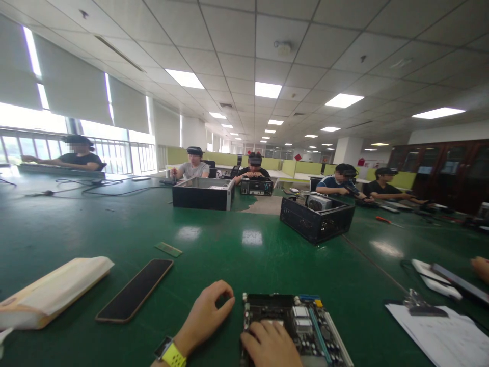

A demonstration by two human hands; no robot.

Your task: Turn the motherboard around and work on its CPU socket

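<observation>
A motherboard (324,326) with pale heatsinks and blue slots lies on the green table at the bottom centre. My right hand (273,346) is over its left part, fingers bent down onto it; the fingertips and whatever is directly under them are hidden. Just left of the board, my left hand (206,313) rests by the tabletop, a yellow-green banded watch (171,351) on its wrist. Its thumb and forefinger curl together in a loop, apart from the board, and nothing shows between them.
Left of my hands lie a phone (135,290), a green memory stick (168,248) and a paper-wrapped packet (57,288). On the right are a clipboard (439,326) and another person's hand (480,267). Farther off stand computer cases (202,199) (317,219), with several people seated beyond.
</observation>
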